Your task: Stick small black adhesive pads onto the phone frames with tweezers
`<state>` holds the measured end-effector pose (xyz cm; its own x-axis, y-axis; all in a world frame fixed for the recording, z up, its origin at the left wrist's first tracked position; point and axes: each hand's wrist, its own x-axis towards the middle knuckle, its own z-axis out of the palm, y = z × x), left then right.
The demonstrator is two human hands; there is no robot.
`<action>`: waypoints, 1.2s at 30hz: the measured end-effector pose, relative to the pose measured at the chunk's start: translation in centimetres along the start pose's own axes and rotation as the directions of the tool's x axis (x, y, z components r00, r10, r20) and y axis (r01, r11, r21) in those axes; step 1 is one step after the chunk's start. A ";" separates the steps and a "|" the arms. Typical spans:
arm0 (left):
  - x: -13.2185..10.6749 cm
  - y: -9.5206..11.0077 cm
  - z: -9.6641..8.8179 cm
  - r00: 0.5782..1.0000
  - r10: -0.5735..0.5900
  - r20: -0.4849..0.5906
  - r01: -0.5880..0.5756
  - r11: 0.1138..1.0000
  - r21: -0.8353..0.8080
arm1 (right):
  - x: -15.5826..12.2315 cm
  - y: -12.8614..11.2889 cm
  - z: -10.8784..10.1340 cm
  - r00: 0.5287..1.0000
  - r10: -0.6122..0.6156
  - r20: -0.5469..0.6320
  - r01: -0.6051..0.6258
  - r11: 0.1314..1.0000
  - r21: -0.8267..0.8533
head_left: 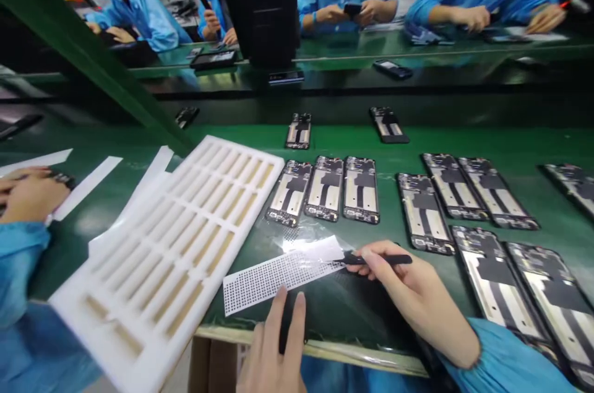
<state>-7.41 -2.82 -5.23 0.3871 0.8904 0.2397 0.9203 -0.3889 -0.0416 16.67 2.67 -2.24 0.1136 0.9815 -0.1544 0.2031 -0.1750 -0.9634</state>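
My right hand [408,288] pinches black tweezers [378,259], their tip at the right end of a white perforated strip [273,278] lying on the green table [464,136]. My left hand [273,349] rests at the table's near edge with its fingers stretched out flat, the fingertips just below the strip. A small piece of clear film [313,247] lies above the strip. Three open phone frames [325,189] lie side by side just beyond it.
A white foam tray [167,257] with slots lies tilted at the left. Several more phone frames [468,195] lie to the right and further back. A neighbour's hand [28,195] is at the left. People in blue coats sit across the far bench.
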 end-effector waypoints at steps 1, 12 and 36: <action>0.1 0.1 -0.2 0.999 0.012 0.042 -0.012 1.000 -0.006 | -0.1 -0.1 0.2 0.999 -0.033 0.015 0.034 0.998 -0.052; -2.1 -1.1 0.0 0.982 0.169 -0.080 -0.166 0.985 0.034 | -3.2 0.0 2.5 0.982 -0.027 0.185 0.059 0.983 -0.172; 1.5 2.0 -3.5 0.738 -0.318 0.595 0.632 0.018 -0.775 | -5.4 -3.6 2.5 0.976 -0.003 -0.217 -0.003 1.000 -0.026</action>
<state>-5.16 -3.12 -1.52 0.0268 0.9217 -0.3870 0.2176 0.3725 0.9022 12.90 -1.81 1.51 0.3212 0.9417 -0.1002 0.2283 -0.1797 -0.9569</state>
